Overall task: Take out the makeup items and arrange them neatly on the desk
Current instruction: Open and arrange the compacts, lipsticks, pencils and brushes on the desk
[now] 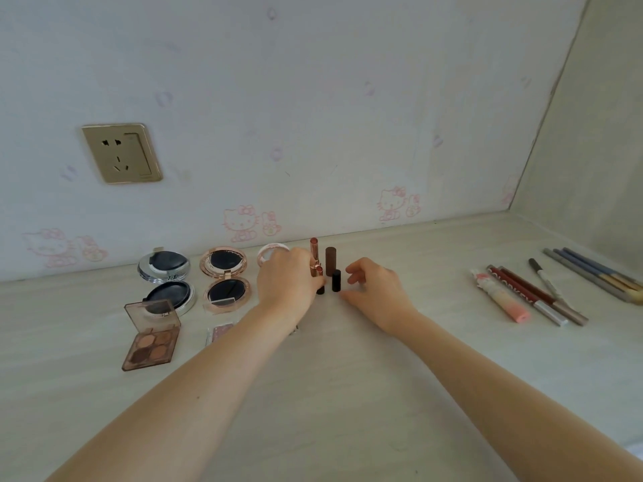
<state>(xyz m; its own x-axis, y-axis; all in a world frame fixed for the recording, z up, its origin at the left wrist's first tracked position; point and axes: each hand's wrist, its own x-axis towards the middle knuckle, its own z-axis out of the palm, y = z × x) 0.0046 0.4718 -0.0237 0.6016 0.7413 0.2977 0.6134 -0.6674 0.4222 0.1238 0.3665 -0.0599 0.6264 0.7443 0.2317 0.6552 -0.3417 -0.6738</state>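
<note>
Lipsticks stand upright mid-desk (348, 394) near the wall. Left hand (288, 280) pinches a small dark lipstick (320, 281); right hand (377, 290), fingers loosely curled and empty, hovers beside the black tube (336, 280).

A pale wood-grain desk (348, 394) meets a white back wall (313, 99) printed with faint pink cartoon cats, a gold wall socket (121, 153) at its left, and a plain side panel (598, 133) closing the right corner.
</note>
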